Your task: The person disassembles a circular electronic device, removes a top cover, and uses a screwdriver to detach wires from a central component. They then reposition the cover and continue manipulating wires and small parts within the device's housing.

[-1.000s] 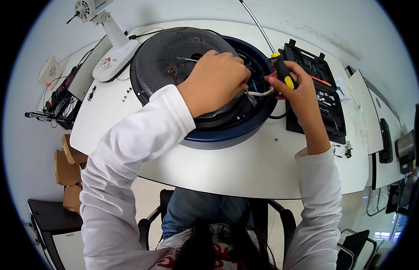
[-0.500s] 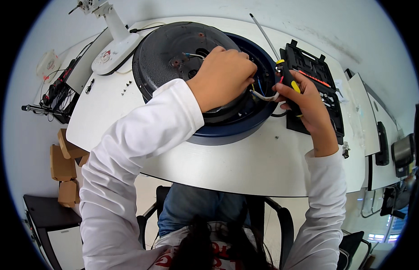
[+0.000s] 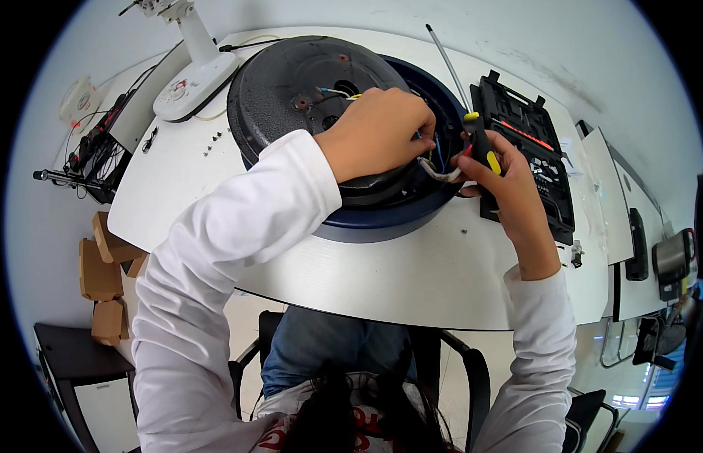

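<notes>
A dark, speckled round metal base lies tilted over a blue round housing on the white table. My left hand rests across the base, its fingers closed near the edge; what they pinch is hidden. Between the two hands, a white-sleeved wire bundle comes out of the housing to my right fingers. Blue and yellow wires show inside. My right hand grips a screwdriver by its black and yellow handle, shaft pointing up and away. A short wire end pokes through the base.
At the right lies an opened black tool case with bits and a red tool. A white stand stands at the back left, with several small screws near it. Cardboard boxes are on the floor at left.
My right hand has shifted slightly down and left with the screwdriver, drawing nearer to my left hand. My left hand has moved a little down and right. The view has shifted slightly.
</notes>
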Motion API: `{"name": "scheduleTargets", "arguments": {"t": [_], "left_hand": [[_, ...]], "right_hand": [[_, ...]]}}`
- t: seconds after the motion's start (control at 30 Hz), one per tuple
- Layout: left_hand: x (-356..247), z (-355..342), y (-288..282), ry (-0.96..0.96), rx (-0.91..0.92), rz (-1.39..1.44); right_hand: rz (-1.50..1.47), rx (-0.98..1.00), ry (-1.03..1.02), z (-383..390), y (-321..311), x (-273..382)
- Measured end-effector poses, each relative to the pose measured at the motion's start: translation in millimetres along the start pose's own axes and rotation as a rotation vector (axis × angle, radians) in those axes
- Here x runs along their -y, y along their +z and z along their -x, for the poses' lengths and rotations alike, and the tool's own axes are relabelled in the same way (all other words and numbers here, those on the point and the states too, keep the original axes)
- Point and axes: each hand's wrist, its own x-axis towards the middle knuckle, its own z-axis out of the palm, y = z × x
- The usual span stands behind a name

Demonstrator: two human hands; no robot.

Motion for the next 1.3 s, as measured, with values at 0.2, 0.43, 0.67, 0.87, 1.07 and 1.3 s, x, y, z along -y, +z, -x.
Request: {"name": "scheduleTargets", "arguments": {"t": [0.2, 0.43, 0.67, 0.87, 1.07, 1.3], "left_hand": [[5, 3, -10, 0.1, 0.112, 0.046], [-3, -15, -29, -0.051, 0.254, 0.22], [-4, -13, -36, -0.261, 0.325, 0.504], [0, -15, -38, -0.264, 0.361, 0.583], [14, -14, -39, -0.122, 0.337, 0.405], [5, -12, -31, -0.002, 0.094, 0.065]], "right_hand": [[-0.209, -0.018, 0.035, -14, 3, -1], [0.002, 0.033, -0.154, -9, 24, -3], [0.205, 0.058, -0.104, -21, 24, 8], [0.488, 0.117, -0.073, -34, 23, 14], [0.522, 0.216, -0.07, -43, 21, 14], [0.436, 0.13, -0.045, -47, 17, 11]]}}
